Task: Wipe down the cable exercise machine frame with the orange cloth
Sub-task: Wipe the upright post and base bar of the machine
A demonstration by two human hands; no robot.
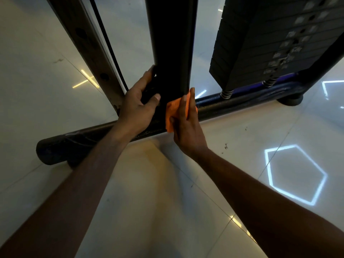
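Observation:
A black upright post [172,43] of the cable machine rises from a dark round base bar [242,101] lying on the floor. My right hand [186,125] presses a folded orange cloth [172,114] against the foot of the post, fingers straight along it and thumb behind the cloth. My left hand [138,105] grips a black part [149,90] at the post's lower left side, fingers curled behind it and thumb in front.
A black weight stack [270,41] on springs stands at the right. A brown perforated rail [87,45] with a black cable [109,47] slants at the left. Glossy white floor tiles [158,202] reflect a hexagonal light [296,174].

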